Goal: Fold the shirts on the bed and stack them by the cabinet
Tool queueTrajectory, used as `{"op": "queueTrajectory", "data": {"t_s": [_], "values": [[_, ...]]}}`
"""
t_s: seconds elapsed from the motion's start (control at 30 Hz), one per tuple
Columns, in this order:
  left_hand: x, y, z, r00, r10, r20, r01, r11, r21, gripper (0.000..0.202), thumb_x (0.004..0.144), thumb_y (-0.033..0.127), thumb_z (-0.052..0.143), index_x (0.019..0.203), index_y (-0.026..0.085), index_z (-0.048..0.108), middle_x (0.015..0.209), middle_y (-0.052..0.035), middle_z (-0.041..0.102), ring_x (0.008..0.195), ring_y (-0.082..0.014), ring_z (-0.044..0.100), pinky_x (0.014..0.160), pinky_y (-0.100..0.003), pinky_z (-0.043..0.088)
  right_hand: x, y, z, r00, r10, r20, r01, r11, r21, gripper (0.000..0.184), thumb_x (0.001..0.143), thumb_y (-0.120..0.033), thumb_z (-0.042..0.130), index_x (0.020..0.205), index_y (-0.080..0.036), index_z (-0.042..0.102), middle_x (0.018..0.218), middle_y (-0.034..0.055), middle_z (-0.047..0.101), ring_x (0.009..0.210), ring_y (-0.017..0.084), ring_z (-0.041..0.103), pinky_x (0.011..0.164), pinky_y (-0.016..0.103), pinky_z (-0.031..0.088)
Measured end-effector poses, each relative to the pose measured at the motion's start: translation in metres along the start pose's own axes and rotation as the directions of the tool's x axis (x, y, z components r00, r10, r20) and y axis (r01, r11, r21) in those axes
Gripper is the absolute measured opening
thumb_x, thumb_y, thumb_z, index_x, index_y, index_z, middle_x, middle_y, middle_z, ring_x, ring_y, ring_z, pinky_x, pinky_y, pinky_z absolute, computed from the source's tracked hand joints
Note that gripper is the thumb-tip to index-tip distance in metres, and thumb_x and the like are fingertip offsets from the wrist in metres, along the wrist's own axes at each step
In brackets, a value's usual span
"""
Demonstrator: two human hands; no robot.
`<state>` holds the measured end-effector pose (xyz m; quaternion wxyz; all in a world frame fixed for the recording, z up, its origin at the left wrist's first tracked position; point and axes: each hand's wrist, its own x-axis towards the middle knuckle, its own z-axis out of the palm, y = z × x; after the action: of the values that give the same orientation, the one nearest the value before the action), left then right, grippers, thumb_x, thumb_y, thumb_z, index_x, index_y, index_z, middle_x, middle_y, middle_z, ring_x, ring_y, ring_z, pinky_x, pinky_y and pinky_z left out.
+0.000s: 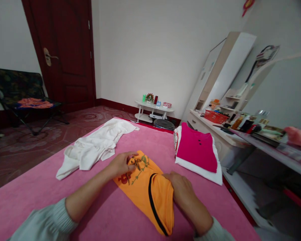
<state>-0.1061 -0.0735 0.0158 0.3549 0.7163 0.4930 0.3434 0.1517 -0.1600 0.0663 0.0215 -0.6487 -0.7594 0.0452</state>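
- Pink sheet (140, 139) covers the big flat top, and a plain white wall (150, 50) is behind it.
- On the left are a dark red door (67, 43) and a folding chair (15, 83) with orange and blue cloth on it.
- Some orange clothing (140, 187) with a plant picture and a black band lies mid-sheet, close to the person.
- The left hand (124, 164) touches its left end. Thumb and finger are a bit apart over the picture; I can't tell if they pinch.
- The right hand (180, 187) is on the right edge. Its fingertips are hidden, so I can't tell if it grips.
- White clothing (97, 144) lies crumpled to the left.
- To the right, a bright pink top (195, 147) sits on white cloth (200, 169).
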Motion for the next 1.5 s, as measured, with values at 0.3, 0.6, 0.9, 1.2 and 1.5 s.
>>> {"op": "queueTrajectory", "data": {"t_s": [0.3, 0.6, 0.9, 1.2, 1.5], "values": [[-0.001, 0.018, 0.009, 0.930, -0.070, -0.362, -0.066, 0.935, -0.348, 0.063, 0.065, 0.040, 0.070, 0.120, 0.014, 0.053, 0.090, -0.0049, 0.066, 0.081, -0.0192, 0.064, 0.072, -0.031, 0.053, 0.112, 0.018, -0.087, 0.773, 0.168, -0.612, 0.026, 0.955, 0.295, 0.037, 0.085, -0.021, 0.046, 0.120, -0.017, 0.058, 0.118, 0.0097, 0.061, 0.114, 0.023, 0.050, 0.095, 0.034, 0.038], [0.005, -0.011, 0.012, 0.954, -0.161, -0.253, 0.113, 0.975, -0.191, 0.055, 0.078, 0.051, 0.058, 0.119, 0.015, 0.056, 0.064, 0.0014, 0.058, 0.050, -0.0136, 0.056, 0.046, -0.024, 0.046, 0.091, 0.007, 0.054, 0.789, 0.389, -0.476, 0.004, 0.770, 0.638, 0.033, 0.083, -0.030, 0.046, 0.110, -0.014, 0.059, 0.104, 0.0103, 0.063, 0.083, 0.020, 0.061, 0.078, 0.032, 0.048], [0.014, -0.021, -0.008, 0.896, -0.326, -0.300, 0.223, 0.917, -0.330, 0.059, 0.084, 0.045, 0.057, 0.134, 0.021, 0.038, 0.080, -0.0012, 0.061, 0.054, -0.0124, 0.061, 0.050, -0.027, 0.054, 0.050, -0.081, 0.041, 0.936, -0.104, -0.335, 0.180, 0.962, 0.204, 0.029, 0.077, -0.019, 0.056, 0.105, -0.022, 0.060, 0.106, 0.0077, 0.062, 0.100, 0.023, 0.058, 0.081, 0.031, 0.045], [0.013, -0.012, -0.027, 0.860, -0.453, -0.237, 0.369, 0.871, -0.325, 0.052, 0.082, 0.047, 0.057, 0.120, 0.012, 0.050, 0.085, -0.0088, 0.066, 0.066, -0.0171, 0.066, 0.056, -0.027, 0.052, 0.047, -0.003, -0.006, 0.947, -0.292, 0.132, 0.207, 0.872, 0.444, 0.014, 0.069, -0.018, 0.057, 0.070, -0.020, 0.071, 0.068, -0.0019, 0.069, 0.066, 0.014, 0.062, 0.056, 0.020, 0.036], [0.007, -0.013, -0.005, 0.956, -0.246, -0.158, 0.271, 0.948, 0.166, 0.066, 0.058, 0.050, 0.076, 0.112, 0.015, 0.063, 0.090, -0.0094, 0.069, 0.084, -0.0264, 0.066, 0.066, -0.029, 0.049, 0.061, 0.007, 0.013, 0.972, 0.235, 0.002, -0.231, 0.958, 0.171, 0.039, 0.075, -0.059, 0.058, 0.074, -0.020, 0.065, 0.078, 0.0076, 0.069, 0.068, 0.021, 0.063, 0.053, 0.027, 0.033]]}}
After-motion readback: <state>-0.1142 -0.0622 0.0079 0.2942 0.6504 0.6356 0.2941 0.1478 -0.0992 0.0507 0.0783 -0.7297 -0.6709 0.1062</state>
